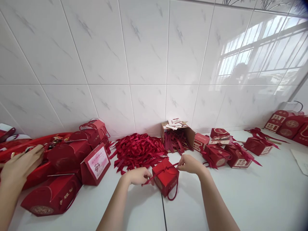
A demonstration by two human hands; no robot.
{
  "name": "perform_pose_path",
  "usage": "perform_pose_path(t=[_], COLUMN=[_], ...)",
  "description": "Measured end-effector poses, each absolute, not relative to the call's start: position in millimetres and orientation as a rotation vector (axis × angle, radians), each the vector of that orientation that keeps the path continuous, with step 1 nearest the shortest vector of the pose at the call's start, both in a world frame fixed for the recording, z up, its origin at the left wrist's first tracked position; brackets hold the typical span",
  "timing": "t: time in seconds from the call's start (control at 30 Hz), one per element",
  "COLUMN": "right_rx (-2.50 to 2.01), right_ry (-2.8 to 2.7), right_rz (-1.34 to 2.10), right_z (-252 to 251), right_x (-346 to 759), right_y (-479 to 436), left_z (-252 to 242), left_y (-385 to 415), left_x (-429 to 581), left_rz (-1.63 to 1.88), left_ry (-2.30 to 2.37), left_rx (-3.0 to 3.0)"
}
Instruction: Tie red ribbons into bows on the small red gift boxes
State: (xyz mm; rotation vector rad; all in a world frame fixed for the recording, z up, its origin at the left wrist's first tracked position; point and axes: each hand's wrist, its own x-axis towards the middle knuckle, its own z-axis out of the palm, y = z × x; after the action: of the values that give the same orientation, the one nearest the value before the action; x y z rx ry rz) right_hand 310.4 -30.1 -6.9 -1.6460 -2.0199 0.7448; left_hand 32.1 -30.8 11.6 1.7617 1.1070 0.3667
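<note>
A small red gift box [168, 177] stands on the white table in front of me, with a dark red ribbon [160, 171] crossing its top. A cord handle [173, 196] hangs down its front right side. My left hand [141, 176] is closed on one ribbon end at the box's left. On the right, my right hand [189, 164] pinches the other end, so the ribbon runs between both hands over the lid. Behind the box lies a heap of red ribbons [139, 149].
An open cardboard carton [191, 138] holds ribbons, with printed cards [175, 123] on top. Ribboned boxes [238, 155] stand to the right. At left, another person's hand [22, 162] reaches over a red tray [36, 176], beside a large red box [54, 195] and a picture box [96, 165].
</note>
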Motion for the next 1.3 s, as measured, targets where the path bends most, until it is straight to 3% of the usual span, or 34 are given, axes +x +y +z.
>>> perform_pose_path(t=[0.27,0.7,1.3], right_rx=[-1.499,-1.242,-1.172], right_ry=[-1.916,-1.359,-1.627], right_rz=[0.505,0.157,0.743], right_z=[2.3,-7.7,2.7], right_x=[281.7,259.1,236.8], right_y=[-32.8,-27.2,-40.6], left_z=[46.2,24.1,27.7], left_y=[-50.5,-37.8,-51.4], left_x=[48.5,62.8,71.8], left_rz=[0.547,0.940,0.760], left_ry=[0.969,1.095,1.306], left_rx=[1.709,1.705,2.272])
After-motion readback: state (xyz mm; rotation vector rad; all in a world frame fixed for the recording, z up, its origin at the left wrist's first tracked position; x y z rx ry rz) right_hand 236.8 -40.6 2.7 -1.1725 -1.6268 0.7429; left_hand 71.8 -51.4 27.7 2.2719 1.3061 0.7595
